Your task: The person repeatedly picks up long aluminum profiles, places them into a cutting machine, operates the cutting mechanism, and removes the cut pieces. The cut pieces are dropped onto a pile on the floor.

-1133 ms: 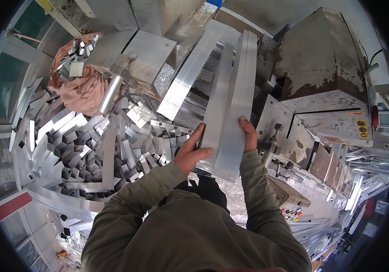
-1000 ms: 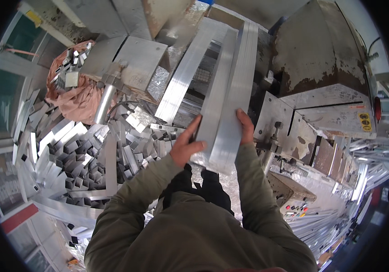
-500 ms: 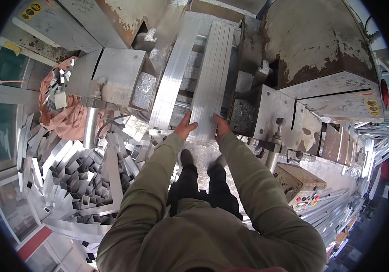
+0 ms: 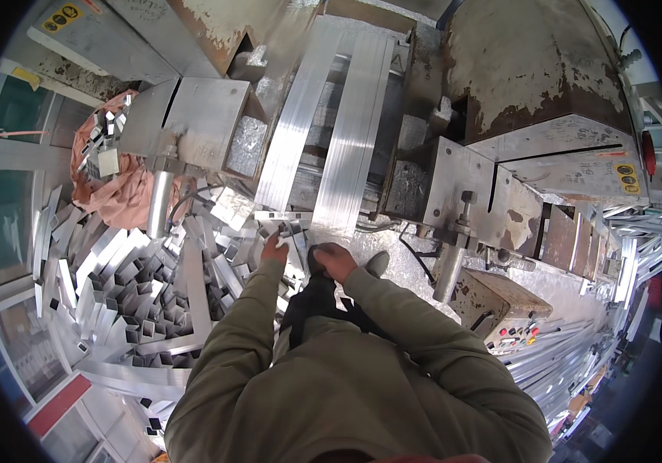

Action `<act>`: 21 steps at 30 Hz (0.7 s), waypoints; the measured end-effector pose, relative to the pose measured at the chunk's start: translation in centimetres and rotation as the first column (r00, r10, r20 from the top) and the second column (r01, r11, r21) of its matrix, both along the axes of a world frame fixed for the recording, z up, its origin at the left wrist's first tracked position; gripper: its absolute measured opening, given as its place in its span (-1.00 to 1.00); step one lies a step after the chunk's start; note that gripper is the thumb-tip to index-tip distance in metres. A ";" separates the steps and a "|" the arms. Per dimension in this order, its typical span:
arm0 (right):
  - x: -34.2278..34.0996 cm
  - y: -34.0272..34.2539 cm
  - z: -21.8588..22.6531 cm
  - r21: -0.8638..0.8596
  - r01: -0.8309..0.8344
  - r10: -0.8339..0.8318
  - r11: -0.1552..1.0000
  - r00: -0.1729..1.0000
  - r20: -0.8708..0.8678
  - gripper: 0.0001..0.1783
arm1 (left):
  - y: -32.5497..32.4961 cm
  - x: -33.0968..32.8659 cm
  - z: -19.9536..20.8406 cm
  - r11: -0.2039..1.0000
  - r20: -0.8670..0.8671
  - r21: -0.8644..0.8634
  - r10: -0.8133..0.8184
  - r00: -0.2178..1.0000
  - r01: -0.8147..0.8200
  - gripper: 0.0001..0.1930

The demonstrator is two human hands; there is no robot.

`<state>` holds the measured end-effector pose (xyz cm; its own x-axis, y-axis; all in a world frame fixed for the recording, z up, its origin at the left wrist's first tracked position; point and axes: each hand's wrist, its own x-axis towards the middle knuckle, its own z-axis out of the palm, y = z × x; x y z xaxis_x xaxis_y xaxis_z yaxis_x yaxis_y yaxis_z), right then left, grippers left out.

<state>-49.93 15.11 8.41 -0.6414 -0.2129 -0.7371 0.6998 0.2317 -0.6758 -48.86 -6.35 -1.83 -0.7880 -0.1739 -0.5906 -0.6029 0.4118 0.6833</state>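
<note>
Two bundles of long silver aluminium profiles lie side by side on the machine bed, the left bundle [image 4: 300, 123] and the right bundle [image 4: 356, 131], with a gap between them. Just past the near end of the right bundle, my right hand [image 4: 336, 262] hangs above my shoe, its fingers loosely bent and reaching left. My left hand [image 4: 273, 250] is lower left of the bundles, over the scrap, with thumb and finger apart. Neither hand touches a bundle, and I see nothing held in either.
Metal machine housings flank the bed, the left block [image 4: 206, 116] and the right block [image 4: 454, 185]. Cut tube offcuts [image 4: 146, 309] heap at the left, below a pink sack [image 4: 126, 197]. A control box with coloured buttons [image 4: 516, 332] stands at the right, near long profiles [image 4: 547, 386].
Both hands have let go of the right bundle and drawn back toward me and leftward. The bundle's near end sits slightly further left.
</note>
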 end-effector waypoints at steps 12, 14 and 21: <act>6.8 8.4 7.1 0.259 -0.347 0.401 0.901 0.895 -0.195 -0.40 | -8.4 13.6 1.8 0.998 0.281 0.020 0.054 0.958 -0.062 -0.40; 8.1 10.1 7.7 0.317 -0.357 0.435 0.879 0.872 -0.225 -0.40 | -8.8 13.0 1.7 0.999 0.216 -0.033 -0.020 0.976 0.028 -0.41; 13.7 16.8 5.4 0.512 -0.158 0.257 0.844 0.958 -0.128 -0.45 | -6.2 8.8 5.2 0.995 0.016 0.024 0.093 0.996 -0.093 -0.40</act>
